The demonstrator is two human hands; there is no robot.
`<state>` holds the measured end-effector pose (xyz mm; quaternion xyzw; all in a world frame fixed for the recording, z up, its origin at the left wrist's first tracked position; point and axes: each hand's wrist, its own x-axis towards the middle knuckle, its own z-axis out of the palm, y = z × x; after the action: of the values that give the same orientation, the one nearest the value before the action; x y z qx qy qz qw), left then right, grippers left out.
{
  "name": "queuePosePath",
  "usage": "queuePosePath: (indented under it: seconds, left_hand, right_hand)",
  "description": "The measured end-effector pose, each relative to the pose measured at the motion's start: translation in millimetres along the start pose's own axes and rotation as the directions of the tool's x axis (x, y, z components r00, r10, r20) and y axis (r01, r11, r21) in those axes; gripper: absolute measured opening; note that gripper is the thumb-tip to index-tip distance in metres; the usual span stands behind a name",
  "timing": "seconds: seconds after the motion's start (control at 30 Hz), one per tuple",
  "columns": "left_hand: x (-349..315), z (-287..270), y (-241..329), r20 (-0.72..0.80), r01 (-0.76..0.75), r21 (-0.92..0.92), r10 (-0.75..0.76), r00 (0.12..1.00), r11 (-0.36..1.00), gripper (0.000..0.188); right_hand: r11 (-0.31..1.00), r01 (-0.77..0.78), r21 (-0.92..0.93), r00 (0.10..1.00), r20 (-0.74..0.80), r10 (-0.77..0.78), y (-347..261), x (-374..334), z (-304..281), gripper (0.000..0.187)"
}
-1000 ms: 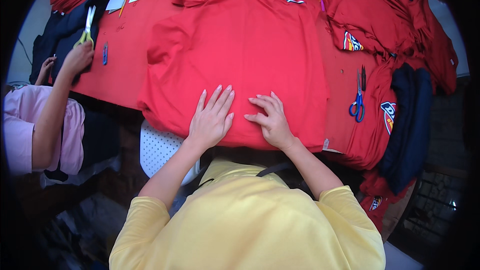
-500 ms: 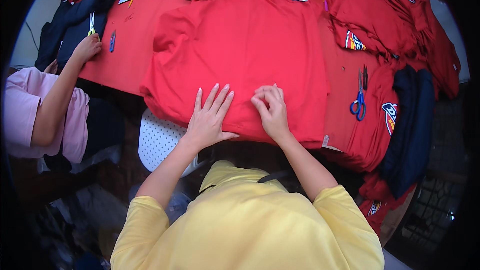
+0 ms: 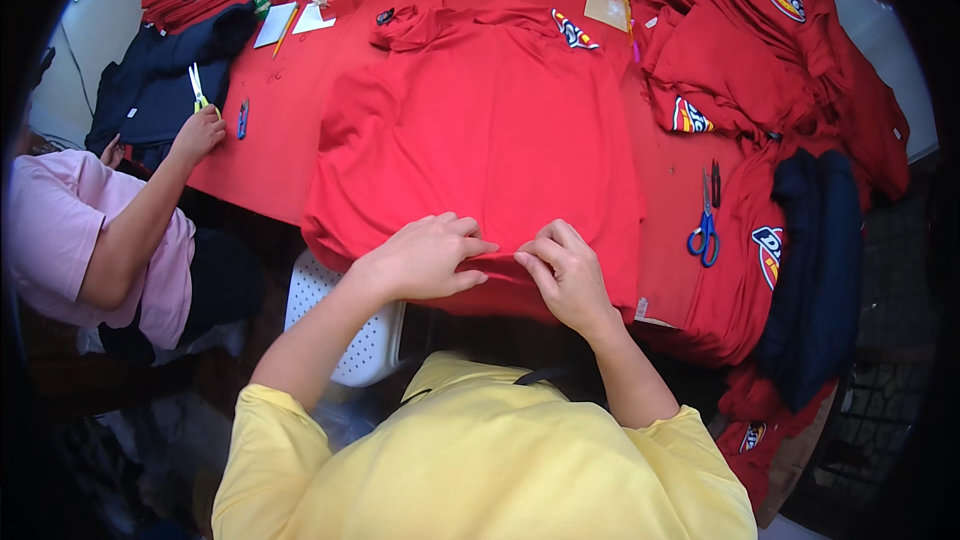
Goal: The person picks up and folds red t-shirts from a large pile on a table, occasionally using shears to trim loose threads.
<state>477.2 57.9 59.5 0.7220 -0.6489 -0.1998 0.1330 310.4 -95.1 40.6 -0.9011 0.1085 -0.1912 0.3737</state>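
Note:
A red shirt (image 3: 470, 130) lies spread on the red-covered table, its logo patch near the far right corner. My right hand (image 3: 572, 275) pinches the shirt's near edge between thumb and fingers and lifts a small fold. Close beside it on the left, my left hand (image 3: 425, 258) touches the same edge with its fingertips. Its fingers are bent and the thumb stands apart from them, with red cloth showing in the gap. What lies under its palm is hidden.
Blue-handled scissors (image 3: 704, 235) and dark thread snips (image 3: 716, 185) lie right of the shirt. Folded red shirts (image 3: 740, 80) and dark garments (image 3: 815, 270) stack farther right. At left, a co-worker's hand (image 3: 200, 132) holds yellow-handled scissors (image 3: 199, 90). A white perforated stool (image 3: 345, 325) stands below the table edge.
My left hand has gone from lying flat with spread fingers to bent fingers at the near edge. My right hand has moved down and taken hold of that edge. The view has shifted slightly.

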Motion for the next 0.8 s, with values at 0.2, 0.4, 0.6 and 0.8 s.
queuePosePath:
  seconds: [0.2,0.4,0.6,0.8]
  left_hand:
    - [-16,44,-28,-0.331,-0.062,0.161,0.113,0.937,0.985,0.043]
    - [-45,101,-44,-0.536,-0.172,0.205,0.257,0.804,0.964,0.020]
    - [-44,112,-45,-0.564,-0.140,0.111,0.179,0.806,0.984,0.015]
    - [-43,112,-45,-0.577,-0.127,0.053,0.134,0.806,0.990,0.017]
  right_hand:
    - [0.939,0.330,-0.097,0.942,0.091,-0.322,24,-31,22,0.013]
    - [0.906,0.383,-0.177,0.923,0.036,-0.383,54,-64,58,0.017]
    - [0.909,0.377,-0.178,0.923,-0.006,-0.384,59,-65,60,0.017]
    - [0.928,0.350,-0.125,0.934,-0.036,-0.357,57,-64,60,0.019]
